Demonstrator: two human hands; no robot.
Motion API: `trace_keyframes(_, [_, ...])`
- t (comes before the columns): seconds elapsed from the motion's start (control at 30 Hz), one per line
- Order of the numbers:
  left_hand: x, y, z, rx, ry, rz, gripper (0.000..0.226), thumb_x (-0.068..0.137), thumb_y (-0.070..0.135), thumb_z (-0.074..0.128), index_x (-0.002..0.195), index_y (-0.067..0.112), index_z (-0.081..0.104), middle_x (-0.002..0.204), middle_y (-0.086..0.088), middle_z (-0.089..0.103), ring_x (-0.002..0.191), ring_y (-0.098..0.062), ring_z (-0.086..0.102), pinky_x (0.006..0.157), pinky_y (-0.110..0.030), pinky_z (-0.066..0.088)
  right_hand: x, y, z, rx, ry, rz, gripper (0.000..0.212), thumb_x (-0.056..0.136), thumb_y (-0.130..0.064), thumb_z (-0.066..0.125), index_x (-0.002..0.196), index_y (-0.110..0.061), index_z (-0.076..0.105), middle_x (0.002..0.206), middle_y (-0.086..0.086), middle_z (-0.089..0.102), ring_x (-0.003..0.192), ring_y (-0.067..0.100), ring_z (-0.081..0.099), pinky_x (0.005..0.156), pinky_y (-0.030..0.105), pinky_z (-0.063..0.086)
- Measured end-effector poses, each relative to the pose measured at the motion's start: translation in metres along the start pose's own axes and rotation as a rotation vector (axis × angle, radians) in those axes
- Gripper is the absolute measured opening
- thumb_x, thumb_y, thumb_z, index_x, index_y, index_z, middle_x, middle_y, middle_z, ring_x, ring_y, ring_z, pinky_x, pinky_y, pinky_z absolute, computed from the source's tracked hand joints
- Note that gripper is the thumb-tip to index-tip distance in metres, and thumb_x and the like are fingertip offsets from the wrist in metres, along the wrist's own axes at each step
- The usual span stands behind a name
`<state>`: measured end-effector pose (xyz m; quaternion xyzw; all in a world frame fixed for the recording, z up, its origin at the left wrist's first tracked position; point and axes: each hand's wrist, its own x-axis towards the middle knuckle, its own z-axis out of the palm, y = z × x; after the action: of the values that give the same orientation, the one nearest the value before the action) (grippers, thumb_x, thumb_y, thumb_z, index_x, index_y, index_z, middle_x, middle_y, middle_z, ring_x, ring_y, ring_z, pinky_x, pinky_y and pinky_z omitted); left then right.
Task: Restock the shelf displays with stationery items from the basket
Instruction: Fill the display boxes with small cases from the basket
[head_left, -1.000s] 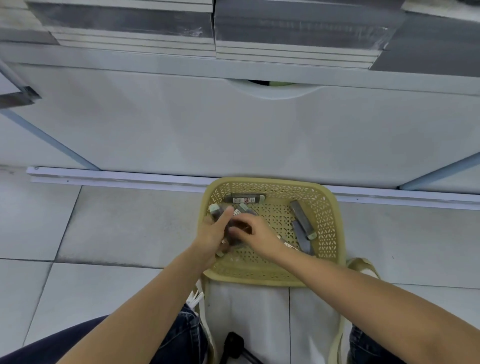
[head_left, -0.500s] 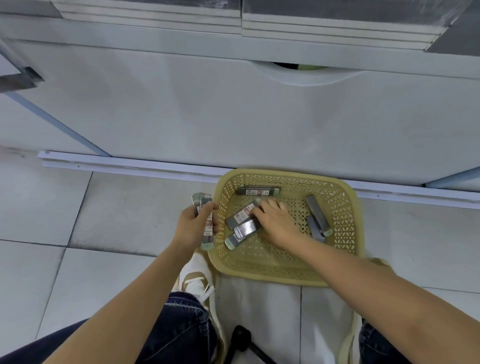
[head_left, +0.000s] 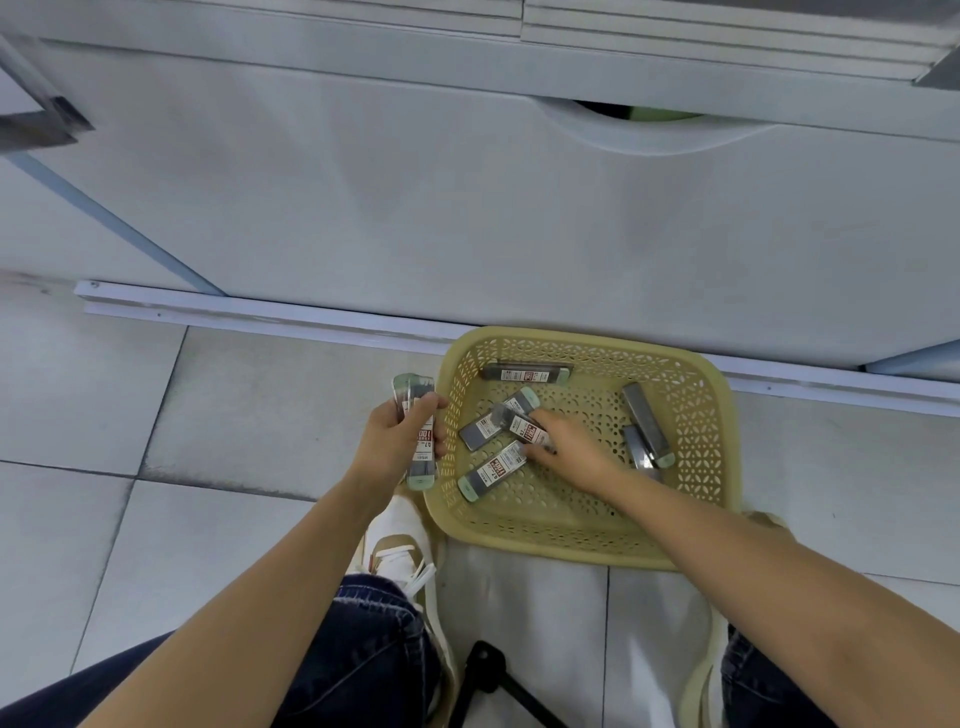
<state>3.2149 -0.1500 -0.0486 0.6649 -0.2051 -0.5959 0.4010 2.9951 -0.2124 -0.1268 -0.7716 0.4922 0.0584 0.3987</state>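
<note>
Pale floor tiles (head_left: 104, 395) fill the left side, and a white rail (head_left: 260, 316) runs along the foot of a white cabinet front (head_left: 363, 197). A blue-grey strut (head_left: 114, 223) slants down to that rail.

The left hand (head_left: 392, 444) is held above the tiles, just outside the basket's left wall. Its fingers and thumb are curled tight round a bundle of lead cases (head_left: 415, 415). These are slim dark cases with pale green caps, held nearly upright, with one white and red label facing the camera. Below the wrist are a white sneaker (head_left: 400, 540) and dark jeans (head_left: 363, 639).

The yellow lattice basket (head_left: 571, 551) sits on the floor against the rail. One loose case (head_left: 524, 372) lies along its back wall. Nearer the middle, a grey-faced case (head_left: 485, 430) lies aslant, and another case (head_left: 491, 472) lies closer to the front left.

The right hand (head_left: 571, 449) reaches into the basket's middle, palm down. Its fingertips are drawn together on the end of a red-labelled case (head_left: 525, 428), which lies across the grey-faced one. Just right of the hand, two more cases (head_left: 645, 423) lie side by side near the right wall, touching each other.

A black stand (head_left: 483, 670) shows on the floor between the knees. High on the cabinet front, a curved cut-out handle (head_left: 644, 132) sits above the basket.
</note>
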Motion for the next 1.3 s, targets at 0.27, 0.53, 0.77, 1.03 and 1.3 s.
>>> trace_keyframes(0.27, [-0.001,-0.002,-0.004,0.074,-0.066,0.039,0.011,0.096,0.01,0.055,0.101,0.007,0.064,0.069,-0.004,0.067,0.06,-0.013,0.063,0.063,-0.026,0.058,-0.008,0.001,0.014,-0.101,-0.074,0.006,0.061,0.078,-0.029,0.079,0.128,-0.007,0.052,0.125,0.007,0.043,0.109,0.023,0.051,0.093,0.036,0.044])
trace_keyframes(0.53, [0.0,0.004,0.006,0.148,0.007,0.048,0.011,0.098,0.008,0.051,0.098,0.002,0.061,0.069,-0.008,0.061,0.061,-0.019,0.057,0.068,-0.034,0.055,-0.012,-0.004,-0.033,0.356,-0.128,0.041,0.032,0.079,-0.033,0.078,0.094,-0.011,0.061,0.077,-0.008,0.059,0.063,0.005,0.051,0.053,0.016,0.033])
trace_keyframes(0.77, [-0.017,0.048,0.048,0.013,0.006,0.05,0.034,0.091,0.029,0.065,0.065,0.012,0.051,0.054,-0.005,0.047,0.046,-0.015,0.043,0.052,-0.027,0.041,-0.042,-0.036,-0.141,0.554,0.054,-0.086,0.02,0.082,-0.023,0.077,0.077,-0.021,0.058,0.058,-0.018,0.056,0.052,-0.006,0.047,0.051,0.011,0.036])
trace_keyframes(1.03, [-0.065,0.137,0.084,-0.217,-0.102,0.288,0.012,0.088,0.018,0.069,0.086,0.006,0.069,0.078,-0.006,0.067,0.041,-0.014,0.041,0.044,-0.025,0.039,-0.106,-0.078,-0.239,0.607,0.146,-0.204,0.02,0.081,-0.019,0.078,0.087,-0.014,0.06,0.066,-0.009,0.055,0.053,0.003,0.045,0.051,0.017,0.036])
trace_keyframes(1.3, [-0.133,0.207,0.119,-0.027,-0.085,0.519,0.02,0.083,0.031,0.073,0.076,0.013,0.069,0.065,0.003,0.071,0.038,-0.01,0.045,0.042,-0.019,0.038,-0.174,-0.126,-0.289,0.461,0.234,-0.4,0.018,0.096,-0.033,0.054,0.098,-0.016,0.059,0.081,-0.002,0.06,0.055,0.003,0.044,0.05,0.017,0.035])
